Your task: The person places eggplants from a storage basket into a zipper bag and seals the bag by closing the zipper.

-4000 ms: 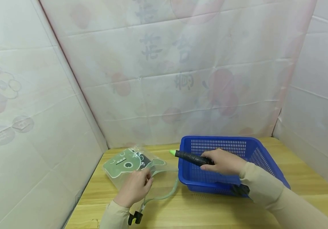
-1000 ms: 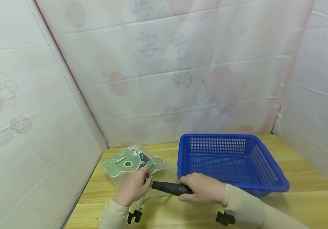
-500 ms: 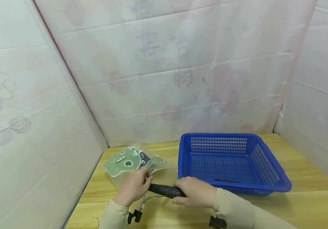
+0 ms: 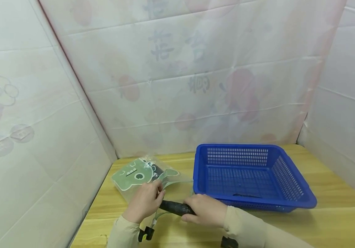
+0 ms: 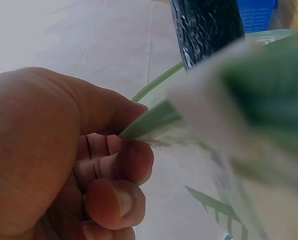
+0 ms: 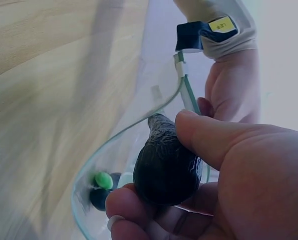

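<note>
My left hand (image 4: 144, 201) pinches the zip edge (image 5: 156, 120) of a clear zip bag (image 4: 131, 177) printed with a green cartoon face. My right hand (image 4: 206, 210) holds a long black eggplant (image 4: 176, 207) by its thick end, between thumb and fingers. In the right wrist view the eggplant (image 6: 167, 165) points into the bag's open mouth (image 6: 116, 137). Its light green tip is hidden now. Deeper inside the bag lies another dark thing with a green end (image 6: 103, 180). The left wrist view shows the black eggplant (image 5: 206, 30) beyond the zip edge.
A blue perforated basket (image 4: 236, 146) stands at the right, just behind my right hand. Along its inner front wall runs a thin dark shape (image 4: 247, 195), too small to identify. The wooden table (image 4: 335, 220) is bounded by hanging cloth walls (image 4: 177, 103).
My right hand has carried the eggplant from over the basket left and down to the bag's mouth, and it has gone further in. The left hand has stayed nearly still.
</note>
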`<state>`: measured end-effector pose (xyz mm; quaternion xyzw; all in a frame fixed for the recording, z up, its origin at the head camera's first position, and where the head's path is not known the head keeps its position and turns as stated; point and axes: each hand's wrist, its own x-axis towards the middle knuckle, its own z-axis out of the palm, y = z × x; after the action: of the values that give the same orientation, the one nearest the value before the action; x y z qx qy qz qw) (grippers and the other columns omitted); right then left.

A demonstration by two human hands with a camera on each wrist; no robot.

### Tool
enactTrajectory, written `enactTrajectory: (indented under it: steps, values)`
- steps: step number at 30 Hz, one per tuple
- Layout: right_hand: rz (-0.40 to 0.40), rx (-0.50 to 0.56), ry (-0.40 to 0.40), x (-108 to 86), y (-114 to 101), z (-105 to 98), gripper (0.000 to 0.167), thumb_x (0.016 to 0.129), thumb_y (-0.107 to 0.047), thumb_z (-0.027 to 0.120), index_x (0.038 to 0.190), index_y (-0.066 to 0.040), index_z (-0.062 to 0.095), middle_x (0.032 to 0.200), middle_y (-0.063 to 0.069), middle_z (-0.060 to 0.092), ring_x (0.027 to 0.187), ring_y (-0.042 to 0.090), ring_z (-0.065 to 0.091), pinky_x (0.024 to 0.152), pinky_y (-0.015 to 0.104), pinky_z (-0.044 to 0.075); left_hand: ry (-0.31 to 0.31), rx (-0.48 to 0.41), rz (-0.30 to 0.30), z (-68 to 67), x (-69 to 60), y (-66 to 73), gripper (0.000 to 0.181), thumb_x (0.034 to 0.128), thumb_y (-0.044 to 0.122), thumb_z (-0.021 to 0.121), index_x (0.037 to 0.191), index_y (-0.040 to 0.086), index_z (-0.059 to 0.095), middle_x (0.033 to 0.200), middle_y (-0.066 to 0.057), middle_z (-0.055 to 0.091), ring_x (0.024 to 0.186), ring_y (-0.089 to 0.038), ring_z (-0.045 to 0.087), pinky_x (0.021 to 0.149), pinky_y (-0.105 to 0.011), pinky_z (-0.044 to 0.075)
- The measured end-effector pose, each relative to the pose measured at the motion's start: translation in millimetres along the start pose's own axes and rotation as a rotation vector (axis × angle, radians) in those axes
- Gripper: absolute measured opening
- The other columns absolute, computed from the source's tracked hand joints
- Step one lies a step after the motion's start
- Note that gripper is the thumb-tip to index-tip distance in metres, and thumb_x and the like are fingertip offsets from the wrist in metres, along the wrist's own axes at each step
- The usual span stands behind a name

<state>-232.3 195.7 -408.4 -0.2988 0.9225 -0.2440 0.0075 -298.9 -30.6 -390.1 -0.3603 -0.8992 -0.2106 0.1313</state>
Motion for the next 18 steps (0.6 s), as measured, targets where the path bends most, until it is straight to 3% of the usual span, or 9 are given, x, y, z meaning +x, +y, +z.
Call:
enactTrajectory:
  steps: [18]
  values:
    - [0.026,-0.019,0.024,20.3,-0.4,12.3,0.022,0.091,-0.037,0.065,0.088,-0.016,0.061,0.072,-0.013,0.052,0.056,0.001,0.046,0.053,0.020,0.041,0.011,0.011,0.009,-0.1,1.1,-0.9,0.015,0.0874,0.013,0.067,0.077,0.015,0.056,0.056,0.012,0.044,0.045,0.001,0.038,0.040,-0.019,0.033]
